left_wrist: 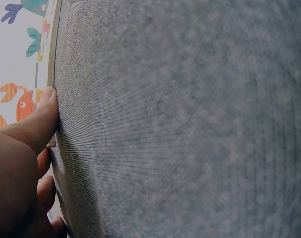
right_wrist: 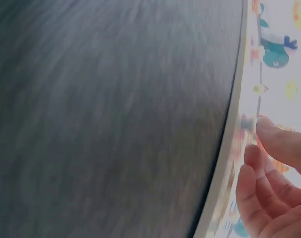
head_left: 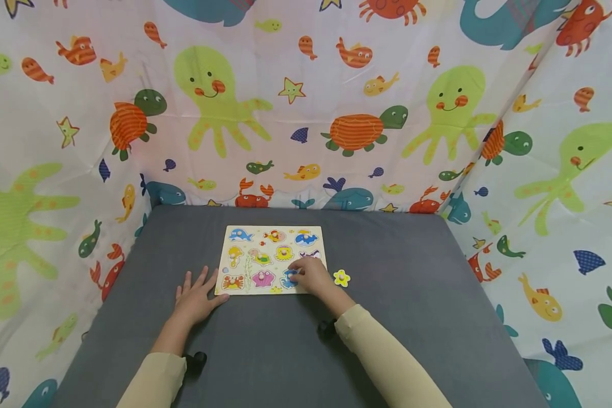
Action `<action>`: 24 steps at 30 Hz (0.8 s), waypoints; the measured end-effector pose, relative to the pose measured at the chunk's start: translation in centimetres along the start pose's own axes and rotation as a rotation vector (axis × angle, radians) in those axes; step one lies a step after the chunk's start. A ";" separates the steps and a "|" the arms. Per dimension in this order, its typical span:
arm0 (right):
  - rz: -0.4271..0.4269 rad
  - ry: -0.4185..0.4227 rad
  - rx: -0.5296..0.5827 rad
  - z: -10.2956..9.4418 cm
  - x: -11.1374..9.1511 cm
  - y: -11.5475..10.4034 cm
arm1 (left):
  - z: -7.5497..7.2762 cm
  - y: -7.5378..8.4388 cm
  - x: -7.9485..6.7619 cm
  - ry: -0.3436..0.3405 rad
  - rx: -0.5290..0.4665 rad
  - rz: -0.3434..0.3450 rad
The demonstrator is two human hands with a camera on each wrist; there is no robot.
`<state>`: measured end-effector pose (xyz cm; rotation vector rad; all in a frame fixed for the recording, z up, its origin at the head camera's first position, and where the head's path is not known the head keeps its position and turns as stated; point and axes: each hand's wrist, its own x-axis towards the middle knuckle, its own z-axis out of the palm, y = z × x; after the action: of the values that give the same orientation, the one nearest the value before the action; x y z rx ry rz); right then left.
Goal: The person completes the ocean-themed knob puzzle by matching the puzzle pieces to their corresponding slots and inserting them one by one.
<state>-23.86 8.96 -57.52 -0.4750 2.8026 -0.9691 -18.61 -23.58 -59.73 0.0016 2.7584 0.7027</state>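
Observation:
A wooden peg puzzle board (head_left: 272, 290) with sea-animal pieces lies flat on the grey surface. My left hand (head_left: 194, 301) rests with spread fingers at its lower left corner, the thumb (left_wrist: 45, 111) touching the near edge. Over the board's lower right part is my right hand (head_left: 313, 276), thumb and fingers bent and apart above a blue piece (head_left: 287, 278), which they partly cover. In the right wrist view, no piece shows between the thumb (right_wrist: 276, 139) and fingers. A yellow star-shaped piece (head_left: 341, 277) lies right of the board.
The grey cloth-covered surface (head_left: 403, 317) extends around the board. Curtains (head_left: 296, 124) printed with sea animals enclose it at the back and sides. Pink shell (head_left: 263, 278) and red crab (head_left: 233, 282) pieces sit in the board's near row.

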 end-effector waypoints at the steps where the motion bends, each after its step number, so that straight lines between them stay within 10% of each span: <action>1: -0.002 0.017 0.000 -0.3 -0.2 0.3 | 0.0 0.0 0.0 0.000 0.002 -0.001; 24: 0.145 0.294 0.087 -5.0 -3.6 4.8 | -0.2 0.1 0.0 -0.008 -0.002 0.003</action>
<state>-22.82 16.62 -56.46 -0.1234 2.9793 -1.2102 -18.65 -23.58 -59.51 0.0080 2.7506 0.7055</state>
